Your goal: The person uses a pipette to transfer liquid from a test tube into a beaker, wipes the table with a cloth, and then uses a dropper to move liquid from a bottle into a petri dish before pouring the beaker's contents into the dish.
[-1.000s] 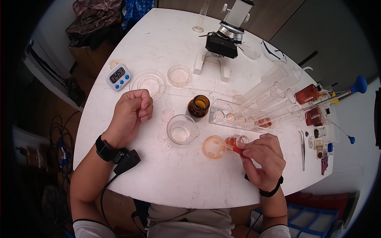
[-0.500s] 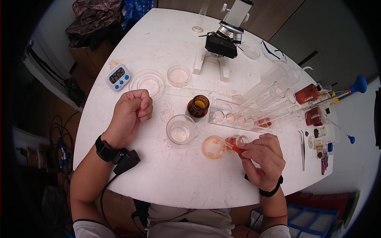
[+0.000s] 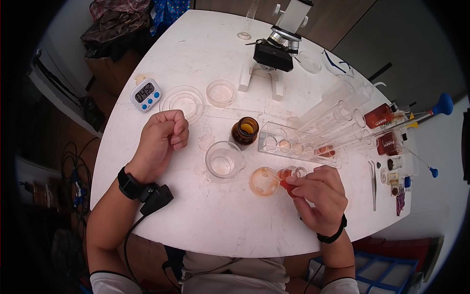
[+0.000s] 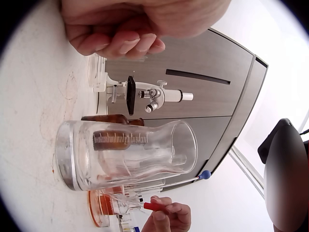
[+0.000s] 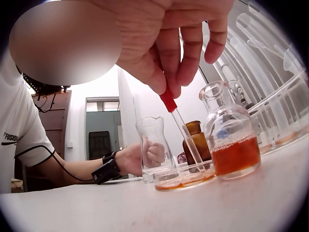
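Observation:
In the head view my right hand (image 3: 320,198) pinches the red rubber bulb (image 5: 168,100) of a glass dropper (image 5: 182,126) between thumb and fingers. The dropper slants down, its tip inside a shallow petri dish (image 3: 252,189) holding a little orange liquid. Right beside that dish stands a small clear flask (image 5: 233,153), partly filled with orange-red liquid. My left hand (image 3: 164,137) rests at the table's left side, fingers loosely curled and holding nothing. Between the hands are a clear graduated beaker (image 3: 223,161) with a pouring lip and an open amber bottle (image 3: 245,131).
A test-tube rack (image 3: 303,153) with slanting tubes stands behind the flask. Farther back is a microscope (image 3: 274,56). Two clear dishes and a digital timer (image 3: 146,95) lie at the back left. Tweezers (image 3: 373,186) and red-liquid bottles (image 3: 379,116) sit along the right edge.
My right hand has shifted slightly left with the dropper, over the petri dish. The timer has gone from 04:51 to 04:52. My left hand has stayed put.

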A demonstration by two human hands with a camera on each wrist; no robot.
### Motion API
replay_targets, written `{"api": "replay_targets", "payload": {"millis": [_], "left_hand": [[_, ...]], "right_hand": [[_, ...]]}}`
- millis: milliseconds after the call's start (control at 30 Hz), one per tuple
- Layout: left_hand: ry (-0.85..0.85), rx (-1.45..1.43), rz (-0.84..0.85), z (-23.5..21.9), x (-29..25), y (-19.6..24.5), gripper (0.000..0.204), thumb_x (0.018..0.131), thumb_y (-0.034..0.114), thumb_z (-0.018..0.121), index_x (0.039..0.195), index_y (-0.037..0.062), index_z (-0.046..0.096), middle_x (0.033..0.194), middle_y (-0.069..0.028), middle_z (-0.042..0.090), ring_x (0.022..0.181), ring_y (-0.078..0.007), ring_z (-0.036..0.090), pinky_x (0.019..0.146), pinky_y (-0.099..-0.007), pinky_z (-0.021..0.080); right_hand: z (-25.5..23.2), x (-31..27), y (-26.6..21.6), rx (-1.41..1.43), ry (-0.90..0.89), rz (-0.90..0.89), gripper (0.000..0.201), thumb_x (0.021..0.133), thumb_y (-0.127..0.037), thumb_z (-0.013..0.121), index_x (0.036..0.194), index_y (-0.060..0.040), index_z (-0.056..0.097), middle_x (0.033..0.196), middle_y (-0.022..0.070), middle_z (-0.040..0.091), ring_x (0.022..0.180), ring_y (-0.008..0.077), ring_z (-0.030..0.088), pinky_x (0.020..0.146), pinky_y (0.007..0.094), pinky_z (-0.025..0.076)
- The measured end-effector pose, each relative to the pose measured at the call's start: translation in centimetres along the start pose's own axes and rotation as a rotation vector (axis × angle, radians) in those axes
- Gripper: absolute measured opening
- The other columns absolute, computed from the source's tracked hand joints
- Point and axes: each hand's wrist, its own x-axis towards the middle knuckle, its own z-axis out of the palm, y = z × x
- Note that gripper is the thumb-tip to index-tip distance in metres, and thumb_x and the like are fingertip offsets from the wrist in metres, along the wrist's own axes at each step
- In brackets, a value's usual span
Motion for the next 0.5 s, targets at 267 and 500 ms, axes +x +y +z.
{"api": "replay_targets", "payload": {"millis": [267, 500], "left_hand": [[-0.005, -0.015, 0.002, -0.04, 0.00, -0.06, 0.022, 0.083, 0.000, 0.040, 0.065, 0.0128, 0.042, 0.055, 0.0039, 0.038, 0.052, -0.0073, 0.032, 0.052, -0.0236, 0.029], [-0.006, -0.012, -0.001, -0.11, 0.03, -0.11, 0.022, 0.083, 0.000, 0.040, 0.065, 0.0131, 0.042, 0.055, 0.0039, 0.038, 0.052, -0.0071, 0.033, 0.052, -0.0236, 0.029]], "right_hand": [[0.22, 0.14, -0.14, 0.007, 0.009, 0.004, 0.025, 0.063, 0.004, 0.079, 0.084, -0.0047, 0.068, 0.096, 0.0051, 0.074, 0.081, 0.0200, 0.064, 0.072, 0.0341, 0.049], [0.30, 0.33, -0.18, 0.013, 0.012, 0.005, 0.026, 0.062, 0.005, 0.079, 0.084, -0.0048, 0.068, 0.095, 0.0055, 0.074, 0.078, 0.0196, 0.064, 0.071, 0.0334, 0.050]]}}
